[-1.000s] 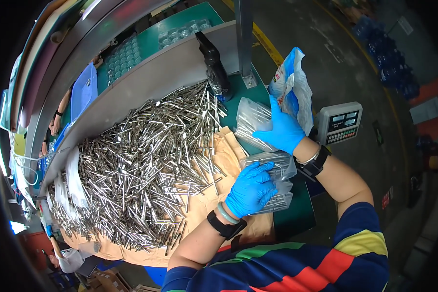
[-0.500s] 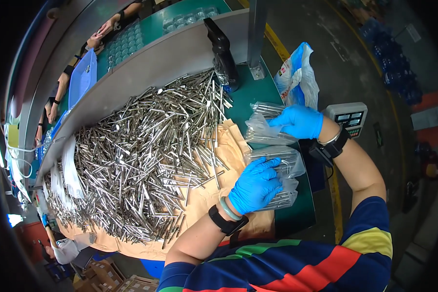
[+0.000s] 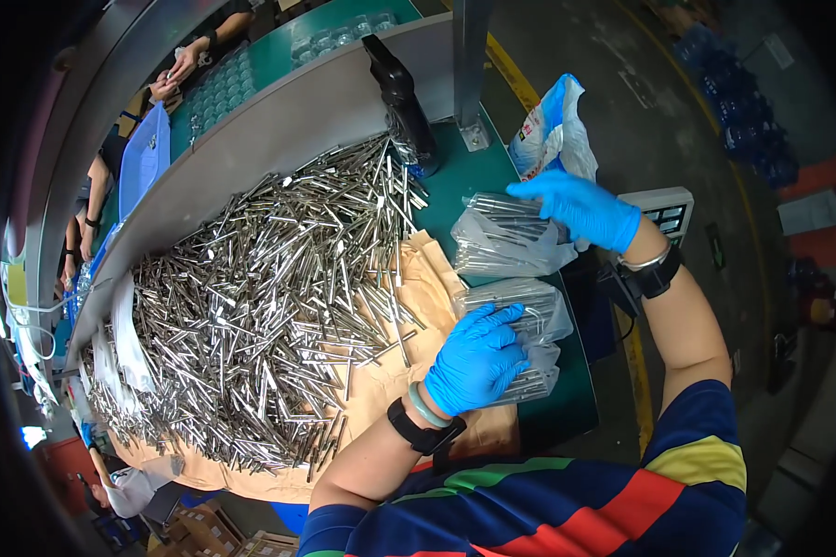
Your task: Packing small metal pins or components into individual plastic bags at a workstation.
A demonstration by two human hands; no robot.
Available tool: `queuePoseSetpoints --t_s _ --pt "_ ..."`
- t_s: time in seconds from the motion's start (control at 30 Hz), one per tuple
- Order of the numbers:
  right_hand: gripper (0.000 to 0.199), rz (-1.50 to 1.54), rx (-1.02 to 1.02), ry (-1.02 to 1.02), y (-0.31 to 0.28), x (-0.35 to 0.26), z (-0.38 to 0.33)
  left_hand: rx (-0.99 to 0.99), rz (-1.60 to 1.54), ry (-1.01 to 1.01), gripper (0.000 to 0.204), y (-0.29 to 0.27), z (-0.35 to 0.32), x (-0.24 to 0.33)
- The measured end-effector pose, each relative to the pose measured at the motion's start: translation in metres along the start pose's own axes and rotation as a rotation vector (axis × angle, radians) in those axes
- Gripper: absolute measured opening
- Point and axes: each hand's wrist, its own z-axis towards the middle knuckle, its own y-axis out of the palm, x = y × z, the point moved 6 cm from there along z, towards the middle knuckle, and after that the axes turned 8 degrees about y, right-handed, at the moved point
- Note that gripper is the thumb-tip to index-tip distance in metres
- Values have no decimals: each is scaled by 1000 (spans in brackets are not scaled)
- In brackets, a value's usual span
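Both my hands wear blue gloves. My left hand (image 3: 476,360) rests on the near bags, its fingers loosely bent over the plastic without visibly gripping it. Under and beside it lie a clear plastic bag of metal rods (image 3: 541,311) and, closer to me, another rod-filled bag (image 3: 532,376), partly covered by the hand. My right hand (image 3: 581,210) is open over the right part of the far bag of rods (image 3: 492,243), its fingers stretched leftward. That bag's plastic is loose and crumpled on its right side.
A large heap of loose metal rods (image 3: 251,316) covers brown paper (image 3: 381,390) on the green table (image 3: 567,408). A black bottle-shaped object (image 3: 401,107) stands by the metal partition. Beyond the table are a blue-white plastic sack (image 3: 557,130) and a scale (image 3: 664,206). Other people's hands work past the partition.
My right hand has let go of the far bag's plastic and lifted slightly, its fingers now extended. My left hand stays on the near bags. The whole view has shifted slightly.
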Motion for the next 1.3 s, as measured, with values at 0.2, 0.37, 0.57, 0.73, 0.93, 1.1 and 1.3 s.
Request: queuePoseSetpoints --t_s 0.2,0.37,0.57,0.73,0.93,1.1,1.3 --pt "43 -146 139 102 -16 42 24 49 -2 36 15 -5 5 4" --pt "50 -579 14 118 2 33 48 13 8 4 14 -2 2 3" --pt "65 -399 106 253 -9 -27 100 37 -11 -10 13 -3 -2 2" --pt "78 -423 178 295 11 6 147 25 2 -1 13 -2 -3 2" --pt "76 -439 124 330 27 -7 173 64 20 21 9 -6 -4 4" --pt "64 -449 255 233 23 -18 172 22 28 8 5 -3 -5 1" --pt "55 -350 243 1 -7 8 152 74 14 20 5 -4 -6 1"
